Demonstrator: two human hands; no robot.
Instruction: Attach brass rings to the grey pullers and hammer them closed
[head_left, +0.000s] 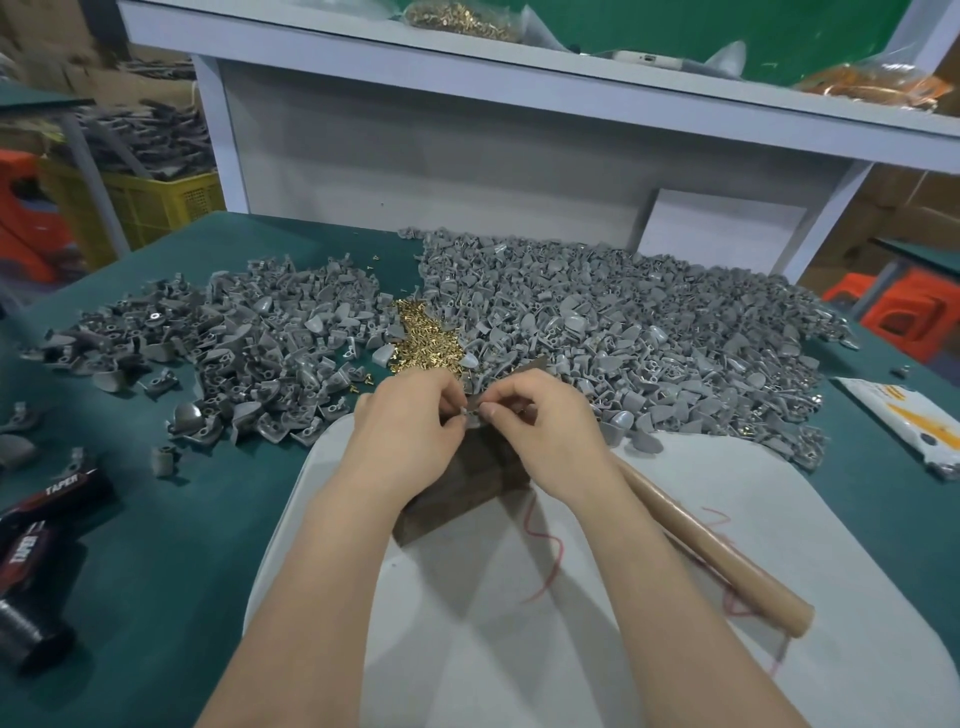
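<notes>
Grey pullers (623, 322) lie in two broad heaps across the far half of the green-covered table (156, 519), the larger at right and a darker left heap (234, 343) beside it. Which heap is finished cannot be told, and hundreds of pieces appear to be waiting. Each is a small matt casting, a rounded teardrop tab with a looped end. Near the person, a pale, smooth mat (571, 623) carries a tan wooden hammer handle (711, 545), lying ungripped with its head hidden, and a dark wooden block (467, 488). The closing blow on the current piece therefore seems not yet struck. Between the heaps glitters a loose pile of brass rings (426, 338), tiny and bright. The left hand (405, 421) and right hand (545, 426) meet above the block's far end. The fingertips of both pinch a single puller (470, 412) between them, apparently fitting a ring too small to make out.
</notes>
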